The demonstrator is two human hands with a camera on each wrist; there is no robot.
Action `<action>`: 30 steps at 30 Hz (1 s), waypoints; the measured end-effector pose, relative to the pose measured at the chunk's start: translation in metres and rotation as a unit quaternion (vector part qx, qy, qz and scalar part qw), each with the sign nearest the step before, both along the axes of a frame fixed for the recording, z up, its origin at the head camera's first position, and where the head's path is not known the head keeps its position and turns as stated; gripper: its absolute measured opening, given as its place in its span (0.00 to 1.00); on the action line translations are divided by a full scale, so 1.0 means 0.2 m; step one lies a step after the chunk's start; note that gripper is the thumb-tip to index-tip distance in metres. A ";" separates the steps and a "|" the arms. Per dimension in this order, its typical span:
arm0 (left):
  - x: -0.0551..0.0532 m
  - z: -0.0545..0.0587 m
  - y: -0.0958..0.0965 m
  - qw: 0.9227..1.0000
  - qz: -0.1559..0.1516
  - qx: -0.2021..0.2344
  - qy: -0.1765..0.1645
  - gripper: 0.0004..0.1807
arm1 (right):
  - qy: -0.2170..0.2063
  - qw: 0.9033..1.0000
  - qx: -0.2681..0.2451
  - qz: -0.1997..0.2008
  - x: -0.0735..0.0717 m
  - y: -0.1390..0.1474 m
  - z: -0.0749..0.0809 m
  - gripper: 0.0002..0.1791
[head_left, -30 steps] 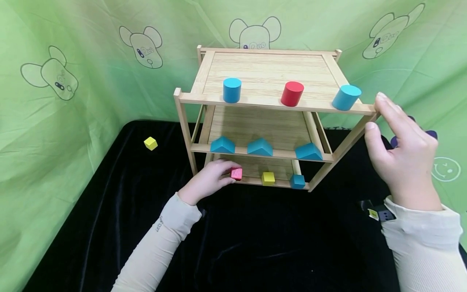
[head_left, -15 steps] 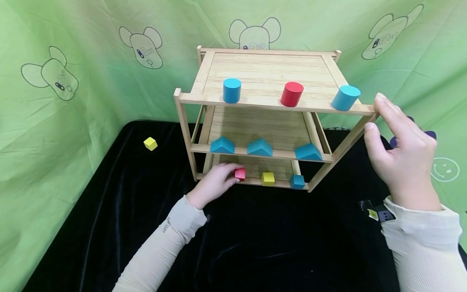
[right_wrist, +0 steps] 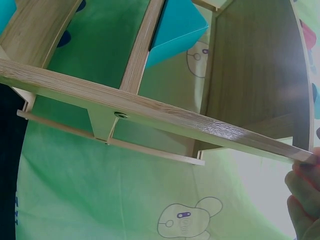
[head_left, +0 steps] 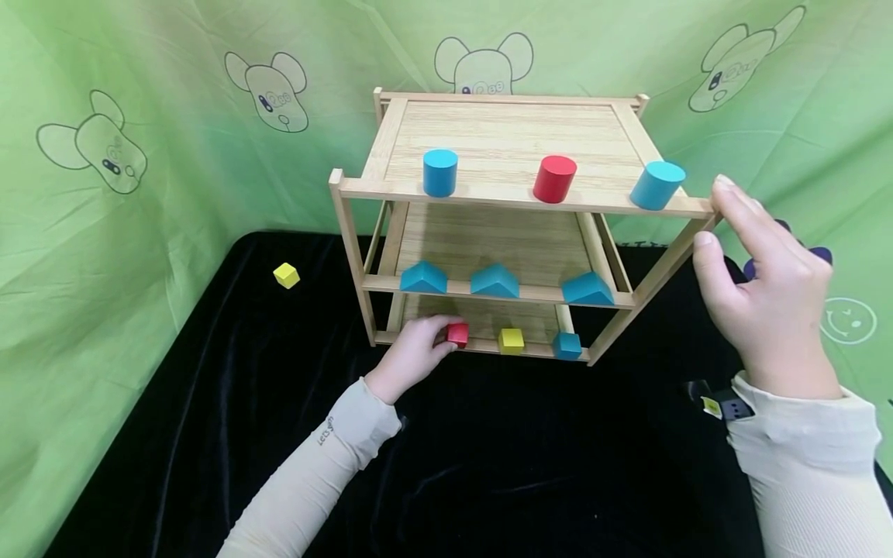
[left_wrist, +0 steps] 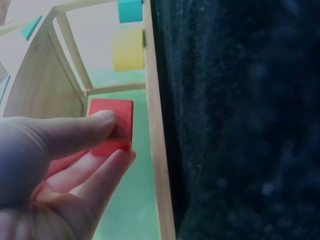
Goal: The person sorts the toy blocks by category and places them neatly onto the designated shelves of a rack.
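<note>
My left hand pinches a red cube between thumb and fingertips at the left of the wooden rack's bottom shelf. In the left wrist view the thumb lies across the red cube's face, with fingers below it. A yellow cube and a blue cube sit to its right on the front rail. My right hand holds the top right front corner of the wooden rack, thumb and fingers either side of the post. In the right wrist view, its fingers meet the post's end.
Three blue triangular blocks line the middle shelf's front rail. Along the top shelf's front stand two blue cylinders and a red cylinder. Another yellow cube lies on the black cloth, left of the rack. Green curtain surrounds the back.
My left hand has moved slightly right with the red cube, which now looks more level at the bottom shelf's front. The right hand stays at the rack's corner.
</note>
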State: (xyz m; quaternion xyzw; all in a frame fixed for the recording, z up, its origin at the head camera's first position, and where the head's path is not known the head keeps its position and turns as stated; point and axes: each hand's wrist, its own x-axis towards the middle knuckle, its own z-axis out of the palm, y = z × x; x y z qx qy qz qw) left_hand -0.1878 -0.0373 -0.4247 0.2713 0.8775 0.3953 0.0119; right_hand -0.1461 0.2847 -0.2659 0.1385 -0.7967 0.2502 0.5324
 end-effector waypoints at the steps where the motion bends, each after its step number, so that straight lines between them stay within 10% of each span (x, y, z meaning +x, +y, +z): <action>1: 0.00 0.00 0.00 1.000 0.003 -0.002 -0.001 0.19 | 0.000 1.000 0.000 0.000 0.00 0.00 0.00 0.23; 30: -0.01 -0.03 0.01 0.999 0.022 -0.028 -0.020 0.21 | -0.017 1.000 0.007 0.000 0.00 0.00 0.00 0.23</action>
